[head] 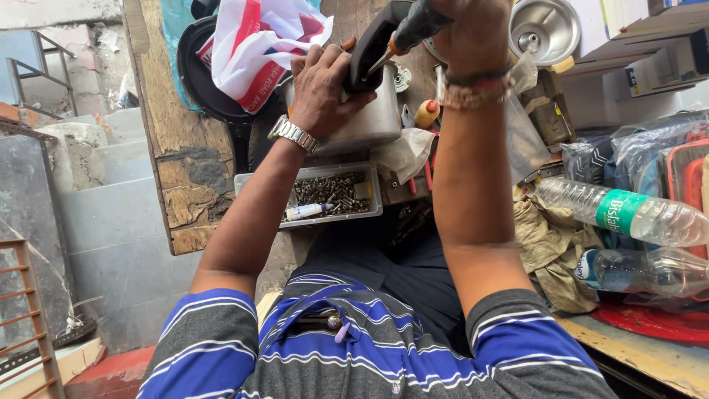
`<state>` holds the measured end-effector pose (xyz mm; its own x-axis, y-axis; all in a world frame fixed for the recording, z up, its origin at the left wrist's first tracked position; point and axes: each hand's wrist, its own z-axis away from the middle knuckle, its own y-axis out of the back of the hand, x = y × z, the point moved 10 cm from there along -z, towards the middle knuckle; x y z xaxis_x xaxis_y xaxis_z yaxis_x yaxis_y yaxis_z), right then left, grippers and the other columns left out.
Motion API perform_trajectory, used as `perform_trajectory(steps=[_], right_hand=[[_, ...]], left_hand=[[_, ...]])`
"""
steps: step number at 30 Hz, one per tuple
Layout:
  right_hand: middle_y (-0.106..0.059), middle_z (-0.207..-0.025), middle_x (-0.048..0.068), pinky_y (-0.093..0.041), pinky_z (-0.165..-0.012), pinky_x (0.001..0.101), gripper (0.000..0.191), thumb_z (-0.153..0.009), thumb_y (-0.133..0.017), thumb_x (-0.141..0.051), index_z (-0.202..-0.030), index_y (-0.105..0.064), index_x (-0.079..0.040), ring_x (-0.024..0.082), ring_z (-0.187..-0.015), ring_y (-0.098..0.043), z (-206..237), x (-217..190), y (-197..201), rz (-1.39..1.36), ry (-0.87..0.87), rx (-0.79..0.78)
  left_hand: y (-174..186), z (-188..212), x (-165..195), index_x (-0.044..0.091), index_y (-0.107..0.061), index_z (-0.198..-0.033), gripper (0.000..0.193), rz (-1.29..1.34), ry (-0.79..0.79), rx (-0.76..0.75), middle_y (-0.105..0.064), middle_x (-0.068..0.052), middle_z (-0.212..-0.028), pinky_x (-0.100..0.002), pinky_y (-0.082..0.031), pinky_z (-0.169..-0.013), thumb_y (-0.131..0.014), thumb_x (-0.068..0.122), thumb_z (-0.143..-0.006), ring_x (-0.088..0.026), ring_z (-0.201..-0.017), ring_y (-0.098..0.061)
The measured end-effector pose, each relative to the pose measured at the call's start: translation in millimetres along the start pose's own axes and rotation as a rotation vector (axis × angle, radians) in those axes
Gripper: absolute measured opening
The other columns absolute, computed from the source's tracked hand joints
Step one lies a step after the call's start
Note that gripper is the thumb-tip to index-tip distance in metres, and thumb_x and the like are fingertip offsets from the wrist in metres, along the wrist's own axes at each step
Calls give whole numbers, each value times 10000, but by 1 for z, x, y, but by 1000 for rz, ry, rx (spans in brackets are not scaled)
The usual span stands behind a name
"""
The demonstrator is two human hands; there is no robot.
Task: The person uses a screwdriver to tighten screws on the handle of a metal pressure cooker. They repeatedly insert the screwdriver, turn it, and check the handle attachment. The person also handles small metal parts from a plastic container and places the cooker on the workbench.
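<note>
My left hand (319, 87), with a metal watch on its wrist, grips a black handle (369, 52) fixed to a steel pot (369, 122). Above it my right hand (469, 33) is closed around a screwdriver (405, 35) with a black and orange grip. The screwdriver's tip points down-left at the black handle. A thread band circles my right wrist. The pot sits on a worn wooden bench, partly hidden by both hands.
A clear plastic tray of screws (334, 193) with a small tube lies below the pot. A black pan (210, 89) under a red-and-white plastic bag (258, 44) sits left. Two plastic bottles (628, 214), cloth rags (550, 247), a steel lid (545, 28) and boxes crowd the right.
</note>
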<state>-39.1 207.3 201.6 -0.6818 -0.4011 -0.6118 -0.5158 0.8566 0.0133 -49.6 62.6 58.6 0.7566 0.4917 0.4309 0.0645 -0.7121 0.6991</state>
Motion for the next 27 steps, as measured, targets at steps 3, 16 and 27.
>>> perform_trajectory(steps=[3,16,27], right_hand=[[-553,-713,157,-427,-469,301,260,-1047,-515,-309,-1004,-605,-69,162,-474,-492,-6,28,-13,-403,-113,-310],[-492,-607,65,-301,-361,281,273,-1082,-689,-197,-911,-581,-14,146,-391,-388,2,-12,-6,156,6,674],[-419,-595,83,-341,-384,333,420,-1121,-550,-376,-902,-486,-23,193,-434,-432,38,-7,15,54,48,937]], left_hand=[[-2,-1,-1,107,-627,-1090,514,-10,19,1,-629,-67,-1206,-454,-336,-899,-834,499,-831,-296,-1065,-529],[-2,-3,-6,93,-642,-1102,422,12,60,4,-600,-73,-1056,-449,-355,-866,-776,449,-917,-299,-1028,-531],[15,3,-12,96,-640,-1044,504,32,60,26,-606,-67,-1042,-445,-391,-851,-865,481,-810,-310,-1035,-543]])
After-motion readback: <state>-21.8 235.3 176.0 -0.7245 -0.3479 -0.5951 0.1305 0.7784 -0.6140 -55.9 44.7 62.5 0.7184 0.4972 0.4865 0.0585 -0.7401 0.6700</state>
